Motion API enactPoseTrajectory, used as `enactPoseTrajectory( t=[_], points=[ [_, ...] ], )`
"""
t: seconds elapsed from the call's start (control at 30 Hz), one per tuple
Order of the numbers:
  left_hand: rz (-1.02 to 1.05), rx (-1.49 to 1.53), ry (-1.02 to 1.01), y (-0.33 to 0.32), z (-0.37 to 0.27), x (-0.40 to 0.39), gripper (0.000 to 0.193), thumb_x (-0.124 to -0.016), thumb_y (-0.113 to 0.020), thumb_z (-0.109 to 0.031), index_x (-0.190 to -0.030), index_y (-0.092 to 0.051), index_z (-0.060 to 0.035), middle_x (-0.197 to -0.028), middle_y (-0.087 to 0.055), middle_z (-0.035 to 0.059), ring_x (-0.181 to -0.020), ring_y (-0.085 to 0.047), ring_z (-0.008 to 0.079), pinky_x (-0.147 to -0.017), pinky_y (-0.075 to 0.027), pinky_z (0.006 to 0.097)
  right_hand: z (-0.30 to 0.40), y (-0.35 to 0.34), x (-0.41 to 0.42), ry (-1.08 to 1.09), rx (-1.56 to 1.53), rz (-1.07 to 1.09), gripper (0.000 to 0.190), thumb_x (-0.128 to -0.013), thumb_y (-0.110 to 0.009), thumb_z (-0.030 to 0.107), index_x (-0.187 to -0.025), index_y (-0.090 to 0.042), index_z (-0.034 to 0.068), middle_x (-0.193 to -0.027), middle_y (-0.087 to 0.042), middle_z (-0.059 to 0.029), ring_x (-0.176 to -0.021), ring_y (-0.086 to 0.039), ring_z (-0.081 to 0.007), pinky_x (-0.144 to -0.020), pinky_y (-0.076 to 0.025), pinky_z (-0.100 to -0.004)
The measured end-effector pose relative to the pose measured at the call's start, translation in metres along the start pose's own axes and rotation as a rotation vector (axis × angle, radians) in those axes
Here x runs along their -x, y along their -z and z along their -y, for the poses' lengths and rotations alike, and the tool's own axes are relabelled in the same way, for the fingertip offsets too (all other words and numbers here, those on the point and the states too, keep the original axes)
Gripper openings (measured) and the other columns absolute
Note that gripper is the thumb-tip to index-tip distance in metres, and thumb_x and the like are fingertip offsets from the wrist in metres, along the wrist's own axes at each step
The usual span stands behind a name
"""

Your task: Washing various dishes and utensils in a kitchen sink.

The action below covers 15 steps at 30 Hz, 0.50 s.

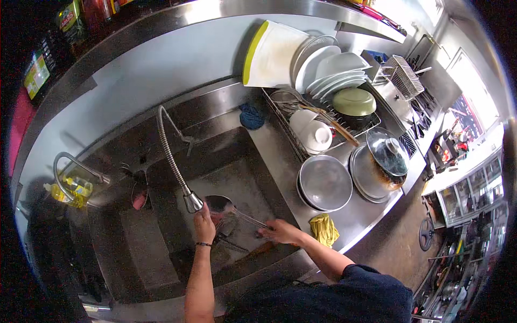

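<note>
My right hand [280, 231] grips the long metal handle of a round, dark-bowled utensil [218, 202] over the right sink basin [262, 177]. Whether it is a small pan, a ladle or a strainer is not clear. Next to its bowl is my left hand [204, 228], with a band on the wrist. The thumb lies by the metal spray head [194, 203] of the coiled faucet [166, 147]. The left fingers are blurred and partly hidden, so what they hold is unclear. Beneath both hands, dark utensils [232, 244] lie low in the basin.
A dish rack [282, 133] holds plates [337, 78], white bowls [317, 137] and a green bowl [354, 101]. Metal bowls [326, 183], a lidded pot [377, 169] and a yellow cloth [324, 230] occupy the right counter. Left are a second faucet [60, 157] and yellow bottles [66, 194].
</note>
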<state>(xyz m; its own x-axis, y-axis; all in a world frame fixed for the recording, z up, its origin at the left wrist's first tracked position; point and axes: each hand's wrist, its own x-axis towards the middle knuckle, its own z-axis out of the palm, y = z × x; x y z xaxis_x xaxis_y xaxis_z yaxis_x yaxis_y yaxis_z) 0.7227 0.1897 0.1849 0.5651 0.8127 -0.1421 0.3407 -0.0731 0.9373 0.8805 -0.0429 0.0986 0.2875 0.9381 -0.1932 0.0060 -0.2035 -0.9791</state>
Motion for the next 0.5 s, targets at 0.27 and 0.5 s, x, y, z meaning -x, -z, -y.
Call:
enactPoseTrajectory(
  t=[0.27, 0.5],
  points=[
    [-0.024, -0.393, -0.035, 0.030, 0.085, 0.018, 0.029, -0.089, -0.050, -0.028, -0.093, -0.062, -0.0022, -0.077, -0.064, 0.0145, -0.072, -0.061, 0.0300, -0.066, -0.047, 0.0369, 0.235, 0.117, 0.013, 0.201, 1.086, -0.712, 0.023, -0.083, -0.052, 0.018, -0.101, -0.058, 0.005, -0.088, -0.060, -0.0213, -0.080, -0.058, -0.0378, -0.069, -0.047, -0.0454],
    [0.449, -0.918, 0.492, 0.027, 0.111, 0.029, 0.031, -0.089, -0.047, -0.025, -0.112, -0.056, -0.0074, -0.102, -0.059, 0.0152, -0.094, -0.056, 0.0339, -0.080, -0.048, 0.0438, 0.200, 0.358, -0.074, -0.116, 1.651, -0.754, 0.027, -0.083, -0.052, 0.030, -0.104, -0.054, 0.012, -0.093, -0.057, -0.0181, -0.085, -0.056, -0.0386, -0.070, -0.045, -0.0459]
  ],
)
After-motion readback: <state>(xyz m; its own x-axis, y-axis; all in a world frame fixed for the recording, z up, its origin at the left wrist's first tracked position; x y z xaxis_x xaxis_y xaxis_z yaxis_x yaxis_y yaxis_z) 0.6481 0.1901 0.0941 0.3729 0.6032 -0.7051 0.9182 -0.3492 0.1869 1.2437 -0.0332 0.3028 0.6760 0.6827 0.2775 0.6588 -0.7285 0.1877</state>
